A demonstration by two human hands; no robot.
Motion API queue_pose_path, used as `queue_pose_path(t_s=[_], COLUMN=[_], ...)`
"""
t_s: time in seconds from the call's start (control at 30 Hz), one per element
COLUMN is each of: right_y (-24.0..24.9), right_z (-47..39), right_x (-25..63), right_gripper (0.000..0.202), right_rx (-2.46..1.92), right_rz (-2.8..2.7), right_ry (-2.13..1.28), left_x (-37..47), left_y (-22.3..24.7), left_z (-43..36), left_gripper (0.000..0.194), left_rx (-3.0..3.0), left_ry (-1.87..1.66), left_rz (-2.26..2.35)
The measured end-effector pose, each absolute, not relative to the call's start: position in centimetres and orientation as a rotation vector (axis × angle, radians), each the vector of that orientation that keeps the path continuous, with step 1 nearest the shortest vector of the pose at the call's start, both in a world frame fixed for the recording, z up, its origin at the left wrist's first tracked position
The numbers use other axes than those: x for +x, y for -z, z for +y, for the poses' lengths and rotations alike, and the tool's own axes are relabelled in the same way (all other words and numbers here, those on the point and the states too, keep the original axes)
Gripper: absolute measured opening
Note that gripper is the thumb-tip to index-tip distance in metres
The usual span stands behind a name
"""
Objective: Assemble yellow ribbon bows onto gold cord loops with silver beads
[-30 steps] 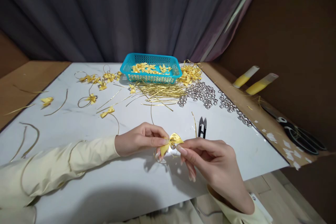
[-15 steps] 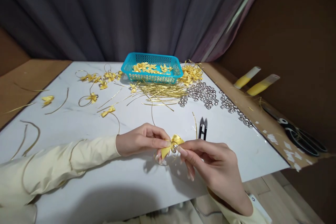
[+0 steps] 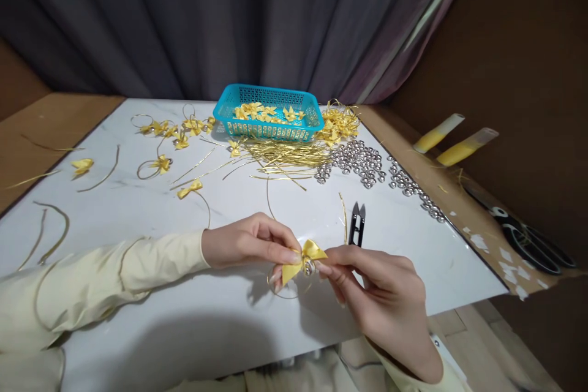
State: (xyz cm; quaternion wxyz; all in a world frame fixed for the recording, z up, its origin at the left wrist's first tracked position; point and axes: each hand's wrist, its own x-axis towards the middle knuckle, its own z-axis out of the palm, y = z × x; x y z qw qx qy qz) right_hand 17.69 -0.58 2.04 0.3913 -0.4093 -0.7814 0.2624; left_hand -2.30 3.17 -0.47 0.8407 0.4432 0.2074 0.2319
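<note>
Between my hands, above the table, is a yellow ribbon bow (image 3: 313,249) with a small silver ring-like bead (image 3: 309,268) at its knot. My left hand (image 3: 252,241) pinches the bow's left side between thumb and fingers. From the right, my right hand (image 3: 379,288) closes thumb and forefinger at the bow's right tail. A thin gold cord (image 3: 283,297) hangs in a loop below the bow, partly behind my left fingertips. Just beyond my right hand lie black thread snips (image 3: 357,225) and a short gold cord piece (image 3: 343,217).
A blue basket (image 3: 271,130) of yellow bows stands at the back. Before it lie gold cords (image 3: 289,155), with silver beads (image 3: 361,162) to the right. Finished-looking bows (image 3: 193,127) lie left. Large scissors (image 3: 523,233) and two yellow-filled tubes (image 3: 466,147) rest on the right.
My right fingers have moved slightly right, from the bow's knot toward its right tail. The silver bead now shows more fully. The view has shifted a little.
</note>
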Motion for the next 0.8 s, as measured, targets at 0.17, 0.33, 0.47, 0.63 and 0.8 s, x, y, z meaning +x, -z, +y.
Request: queue_pose_path(t_s=[0.17, 0.33, 0.47, 0.63, 0.8], right_y=[-2.1, -1.8, -1.6, -1.5, -1.5], right_z=[-0.7, -1.1, -1.2, -1.3, -1.2], right_x=[17.6, 17.8, 17.9, 17.8, 17.7], right_gripper=[0.017, 0.024, 0.028, 0.03, 0.029], right_rx=[-1.027, -1.015, -1.008, -0.995, -0.967], right_rz=[-2.03, -2.081, -2.123, -2.14, -2.1], right_ry=[-0.577, -0.432, -0.312, -0.27, -0.352], left_x=[-2.3, -2.2, -2.1, -2.1, -2.2], left_y=[0.4, 0.0, -0.2, -0.4, -0.5], left_z=[3.2, 3.3, 3.4, 3.4, 3.4], left_gripper=[0.012, 0.012, 0.011, 0.009, 0.008], left_rx=[0.934, 0.943, 0.953, 0.951, 0.948], left_ry=[-0.463, -0.445, -0.441, -0.445, -0.441], left_rz=[0.454, 0.48, 0.503, 0.512, 0.503])
